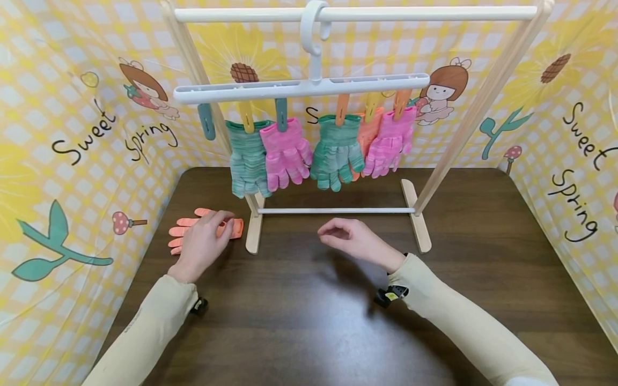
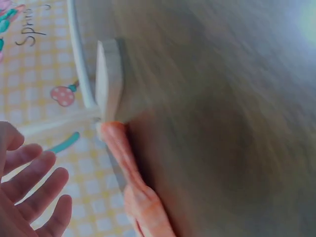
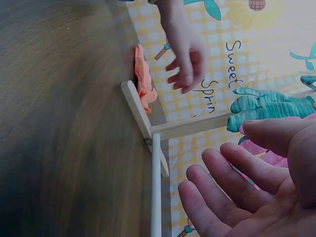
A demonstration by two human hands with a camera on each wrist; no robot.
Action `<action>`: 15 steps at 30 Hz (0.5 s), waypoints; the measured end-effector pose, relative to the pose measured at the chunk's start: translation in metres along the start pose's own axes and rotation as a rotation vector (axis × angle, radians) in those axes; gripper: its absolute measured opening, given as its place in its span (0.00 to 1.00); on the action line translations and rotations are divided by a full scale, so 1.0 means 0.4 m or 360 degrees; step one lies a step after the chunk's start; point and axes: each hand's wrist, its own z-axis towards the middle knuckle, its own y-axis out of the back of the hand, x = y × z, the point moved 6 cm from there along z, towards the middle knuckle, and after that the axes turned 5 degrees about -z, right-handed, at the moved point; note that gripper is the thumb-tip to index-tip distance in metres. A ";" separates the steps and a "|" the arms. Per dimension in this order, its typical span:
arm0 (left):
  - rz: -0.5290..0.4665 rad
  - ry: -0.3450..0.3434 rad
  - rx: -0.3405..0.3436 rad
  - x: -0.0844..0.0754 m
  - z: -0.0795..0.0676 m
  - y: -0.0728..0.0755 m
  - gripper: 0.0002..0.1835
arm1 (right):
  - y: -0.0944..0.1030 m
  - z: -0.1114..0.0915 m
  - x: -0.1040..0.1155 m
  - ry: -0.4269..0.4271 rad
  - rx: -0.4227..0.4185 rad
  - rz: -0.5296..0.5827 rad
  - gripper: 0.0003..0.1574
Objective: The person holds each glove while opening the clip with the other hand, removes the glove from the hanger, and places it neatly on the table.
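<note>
An orange glove (image 1: 181, 232) lies on the table by the left foot of the wooden rack, its fingers pointing left. My left hand (image 1: 200, 245) is above it, covering part of it in the head view. Both wrist views show a gap between that hand and the glove, and its fingers are loosely bent around nothing. My right hand (image 1: 356, 241) hovers before the rack's lower bar with relaxed fingers, holding nothing. Overhead, a light blue hanger (image 1: 299, 90) carries green (image 1: 248, 161), pink (image 1: 288, 155) and orange (image 1: 370, 128) gloves, clipped by their cuffs.
The wooden rack (image 1: 483, 107) stands at the back of the dark table (image 1: 289, 321); its white top bar (image 1: 425, 13) bears the hanger. At the hanger's left end, a teal clothespin (image 1: 206, 122) holds no glove. Patterned cloth (image 1: 48, 171) encloses the back and sides.
</note>
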 end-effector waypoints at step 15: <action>-0.0454 0.0079 -0.0454 -0.075 0.055 0.068 0.11 | -0.011 -0.016 -0.013 -0.0002 0.0045 -0.0027 0.12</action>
